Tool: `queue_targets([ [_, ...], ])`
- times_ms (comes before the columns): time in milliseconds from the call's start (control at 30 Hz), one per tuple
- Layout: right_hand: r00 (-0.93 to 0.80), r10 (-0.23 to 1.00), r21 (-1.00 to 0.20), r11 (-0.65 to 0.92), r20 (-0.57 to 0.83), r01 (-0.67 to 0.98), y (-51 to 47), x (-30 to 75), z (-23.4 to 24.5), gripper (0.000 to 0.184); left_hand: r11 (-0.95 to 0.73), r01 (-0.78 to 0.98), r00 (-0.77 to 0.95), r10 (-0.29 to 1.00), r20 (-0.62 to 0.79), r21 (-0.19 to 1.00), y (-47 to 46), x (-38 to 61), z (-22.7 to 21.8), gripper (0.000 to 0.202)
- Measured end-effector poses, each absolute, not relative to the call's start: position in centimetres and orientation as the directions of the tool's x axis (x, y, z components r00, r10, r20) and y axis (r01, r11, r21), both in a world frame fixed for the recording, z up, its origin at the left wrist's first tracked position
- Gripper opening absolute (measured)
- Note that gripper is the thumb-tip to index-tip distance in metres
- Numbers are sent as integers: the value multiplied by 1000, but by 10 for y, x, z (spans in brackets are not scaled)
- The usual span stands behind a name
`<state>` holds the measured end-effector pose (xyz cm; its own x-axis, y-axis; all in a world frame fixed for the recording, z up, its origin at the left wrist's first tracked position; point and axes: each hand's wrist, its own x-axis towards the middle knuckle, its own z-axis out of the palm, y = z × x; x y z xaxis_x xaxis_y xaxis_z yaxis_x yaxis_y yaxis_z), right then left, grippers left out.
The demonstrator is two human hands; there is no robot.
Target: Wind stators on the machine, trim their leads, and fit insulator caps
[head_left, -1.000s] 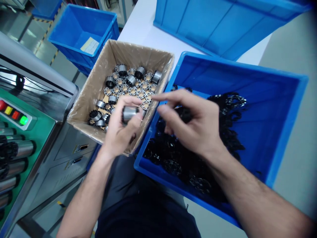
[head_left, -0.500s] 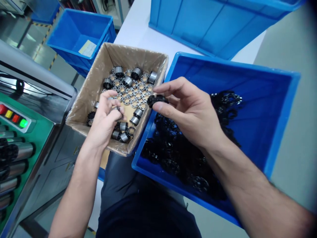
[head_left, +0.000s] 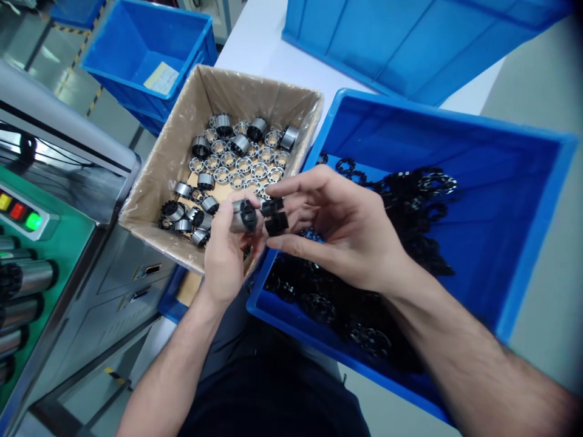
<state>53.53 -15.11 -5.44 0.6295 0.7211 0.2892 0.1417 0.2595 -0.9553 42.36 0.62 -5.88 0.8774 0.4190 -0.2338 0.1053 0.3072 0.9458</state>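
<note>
My left hand (head_left: 225,255) is closed around a small silver metal cylinder (head_left: 241,216), held over the near right corner of a plastic-lined cardboard box (head_left: 157,176). My right hand (head_left: 350,227) pinches a black ring-shaped plastic part (head_left: 274,216) between thumb and fingers, right beside the cylinder's end; the two parts nearly touch. The box holds several more silver cylinders (head_left: 237,158), some standing in rows, some lying loose. Just under my right hand, a large blue bin (head_left: 537,243) holds a heap of black ring parts (head_left: 405,206).
A green machine panel (head_left: 27,224) with coloured buttons and metal rollers stands at the left. A smaller blue crate (head_left: 136,54) sits on the floor behind the box. Another blue bin (head_left: 410,42) lies at the back of the white table (head_left: 259,42).
My left hand has lifted out of the box with a silver cylinder and moved right. My right hand has lowered slightly and brought the black ring up against the cylinder.
</note>
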Motion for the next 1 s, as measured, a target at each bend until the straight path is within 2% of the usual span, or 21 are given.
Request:
queue_targets([
  [67, 651, 707, -961, 204, 278, 188, -151, 536, -57, 53, 287, 103, 890, 401, -217, 952, 6, 421, -57, 62],
  [233, 650, 697, -952, 207, 304, 224, -151, 534, -60, 46, 293, 101, 914, 349, -205, 951, 5, 418, -53, 48],
  [633, 685, 711, -978, 209, 158, 8, -150, 530, -56, 48, 292, 86, 939, 296, -175, 953, 7, 417, -58, 47],
  [833, 699, 681, -968, 242, 217, 64, -150, 528, -53, 42, 259, 60, 960, 248, -127, 964, 8, 416, -58, 48],
  [1000, 689, 720, -979, 189, 86, -75, -150, 527, -54, 46, 245, 128, 960, 214, -182, 961, 10, 407, -56, 59],
])
